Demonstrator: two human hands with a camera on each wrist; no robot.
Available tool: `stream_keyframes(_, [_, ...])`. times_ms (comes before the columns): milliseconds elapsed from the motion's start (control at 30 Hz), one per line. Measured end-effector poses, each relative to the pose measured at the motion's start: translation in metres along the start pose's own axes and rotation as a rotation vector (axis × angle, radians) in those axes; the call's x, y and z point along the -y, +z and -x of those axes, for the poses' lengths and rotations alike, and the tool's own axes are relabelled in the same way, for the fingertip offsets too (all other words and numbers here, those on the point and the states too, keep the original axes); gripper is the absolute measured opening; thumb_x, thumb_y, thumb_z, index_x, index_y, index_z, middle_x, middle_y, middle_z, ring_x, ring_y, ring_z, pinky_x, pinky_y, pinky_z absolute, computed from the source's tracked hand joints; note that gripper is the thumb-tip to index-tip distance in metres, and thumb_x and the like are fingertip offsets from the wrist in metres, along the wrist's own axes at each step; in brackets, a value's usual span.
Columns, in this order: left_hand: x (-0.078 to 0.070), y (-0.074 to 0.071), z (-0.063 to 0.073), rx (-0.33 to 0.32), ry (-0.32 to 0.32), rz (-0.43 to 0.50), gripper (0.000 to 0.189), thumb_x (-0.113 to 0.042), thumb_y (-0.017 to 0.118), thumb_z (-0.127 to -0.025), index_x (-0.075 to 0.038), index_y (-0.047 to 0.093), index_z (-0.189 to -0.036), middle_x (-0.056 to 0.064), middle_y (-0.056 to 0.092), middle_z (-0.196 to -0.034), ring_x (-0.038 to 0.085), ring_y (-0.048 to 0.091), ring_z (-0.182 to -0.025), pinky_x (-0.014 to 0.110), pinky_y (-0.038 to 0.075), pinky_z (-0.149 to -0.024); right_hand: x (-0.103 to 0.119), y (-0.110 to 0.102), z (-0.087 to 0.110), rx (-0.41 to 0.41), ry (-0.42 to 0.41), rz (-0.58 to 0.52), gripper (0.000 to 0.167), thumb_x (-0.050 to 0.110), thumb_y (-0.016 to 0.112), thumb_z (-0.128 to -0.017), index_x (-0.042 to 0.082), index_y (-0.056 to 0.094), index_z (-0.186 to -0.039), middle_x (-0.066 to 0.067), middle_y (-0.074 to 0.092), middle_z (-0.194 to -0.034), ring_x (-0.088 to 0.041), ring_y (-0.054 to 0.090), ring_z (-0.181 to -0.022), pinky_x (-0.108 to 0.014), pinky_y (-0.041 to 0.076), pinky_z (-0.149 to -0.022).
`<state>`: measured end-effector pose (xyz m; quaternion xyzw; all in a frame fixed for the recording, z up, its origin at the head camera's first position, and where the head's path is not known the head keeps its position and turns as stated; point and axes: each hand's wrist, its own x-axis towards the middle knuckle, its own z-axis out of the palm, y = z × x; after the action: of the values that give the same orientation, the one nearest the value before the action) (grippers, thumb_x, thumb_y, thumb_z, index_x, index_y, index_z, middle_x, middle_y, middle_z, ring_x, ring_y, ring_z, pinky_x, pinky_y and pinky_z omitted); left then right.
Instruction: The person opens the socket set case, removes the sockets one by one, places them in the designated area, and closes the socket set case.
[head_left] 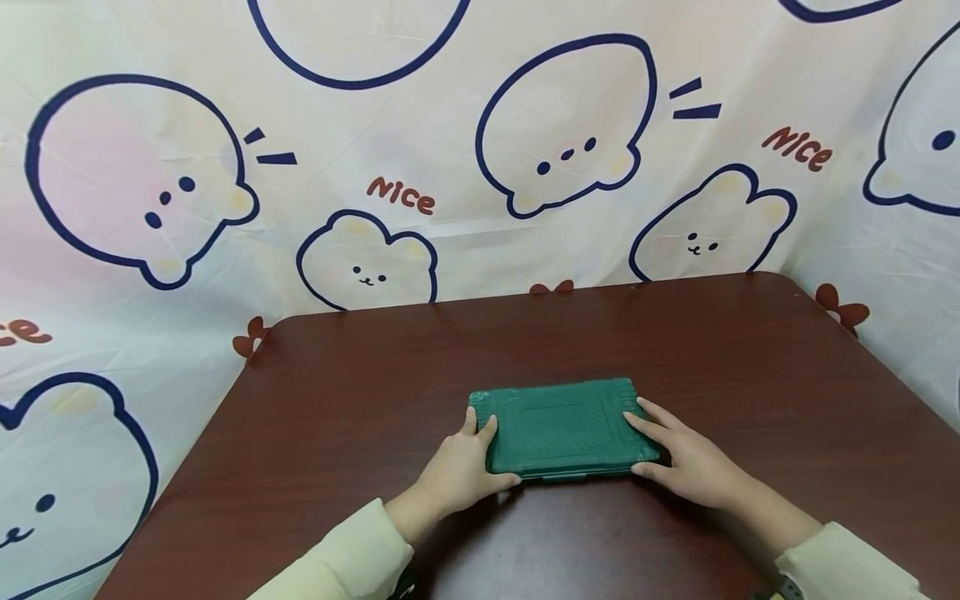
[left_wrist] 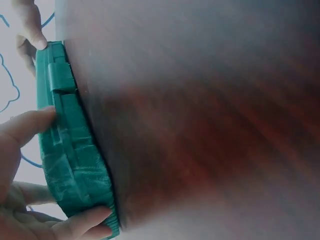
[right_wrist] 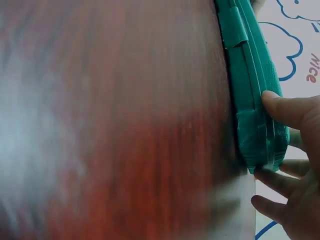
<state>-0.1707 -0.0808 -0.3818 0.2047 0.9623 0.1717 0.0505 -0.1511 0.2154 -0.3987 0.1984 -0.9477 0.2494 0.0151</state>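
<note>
A flat green plastic case (head_left: pixel 562 425) lies on the brown table in the head view, lid down flat, with a latch (right_wrist: pixel 232 27) on its near side. My left hand (head_left: pixel 461 471) grips its left end, thumb along the near edge and fingers at the side and top. At the right end my right hand (head_left: pixel 686 458) holds the case with the thumb on the near corner and fingertips on the top and side. In the left wrist view, the case's near side (left_wrist: pixel 75 135) faces the camera. What the case contains is hidden.
The dark brown wooden table (head_left: pixel 360 400) has rounded far corners. Behind and beside it hangs a pale cloth (head_left: pixel 450 142) printed with cartoon bears and red words. A dark band (head_left: pixel 786 587) shows at the right sleeve.
</note>
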Motion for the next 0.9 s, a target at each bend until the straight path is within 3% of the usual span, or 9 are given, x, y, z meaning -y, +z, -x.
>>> stream_keyframes(167, [0.002, -0.005, 0.004, 0.065, 0.014, -0.034, 0.081, -0.036, 0.068, -0.072, -0.004, 0.029, -0.135, 0.029, 0.016, -0.136, 0.036, 0.049, -0.101, 0.038, 0.046, -0.072, 0.011, -0.001, 0.003, -0.035, -0.002, 0.002, 0.061, 0.028, 0.065, -0.077, 0.004, 0.042, -0.128, -0.019, 0.03, -0.132, -0.039, 0.028, -0.117, -0.054, 0.03, -0.085])
stream_keyframes(333, [0.007, -0.011, 0.005, 0.023, 0.073, -0.15, 0.078, -0.038, 0.068, -0.07, -0.008, 0.034, -0.134, 0.022, 0.025, -0.134, 0.035, 0.035, -0.116, 0.044, 0.043, -0.077, 0.026, -0.003, 0.005, -0.11, -0.037, -0.076, 0.049, 0.027, 0.061, -0.081, 0.003, 0.048, -0.122, -0.015, 0.044, -0.122, -0.035, 0.035, -0.113, -0.056, 0.025, -0.086])
stream_keyframes(567, [0.023, -0.013, -0.003, 0.1, 0.144, -0.133, 0.092, -0.046, 0.069, -0.067, -0.012, 0.022, -0.138, 0.016, 0.012, -0.141, 0.034, 0.014, -0.126, 0.053, 0.031, -0.087, 0.044, 0.002, 0.01, -0.098, 0.068, -0.388, 0.043, 0.033, 0.055, -0.084, 0.01, 0.05, -0.12, -0.002, 0.05, -0.116, -0.024, 0.047, -0.104, -0.044, 0.041, -0.079])
stream_keyframes(767, [0.033, -0.016, -0.012, 0.152, 0.203, -0.091, 0.1, -0.052, 0.068, -0.065, -0.013, 0.014, -0.14, 0.015, 0.001, -0.143, 0.034, 0.0, -0.128, 0.055, 0.019, -0.092, 0.057, 0.008, 0.017, 0.024, 0.18, -0.693, 0.043, 0.027, 0.054, -0.086, 0.004, 0.048, -0.121, -0.014, 0.049, -0.118, -0.027, 0.049, -0.101, -0.032, 0.044, -0.075])
stream_keyframes(900, [0.037, -0.018, -0.016, 0.187, 0.236, -0.065, 0.104, -0.053, 0.067, -0.064, -0.012, 0.01, -0.14, 0.014, -0.004, -0.143, 0.032, -0.007, -0.128, 0.054, 0.012, -0.095, 0.061, 0.014, 0.017, 0.096, 0.266, -0.876, 0.046, 0.025, 0.054, -0.086, -0.002, 0.045, -0.121, -0.018, 0.048, -0.118, -0.028, 0.047, -0.105, -0.032, 0.042, -0.08])
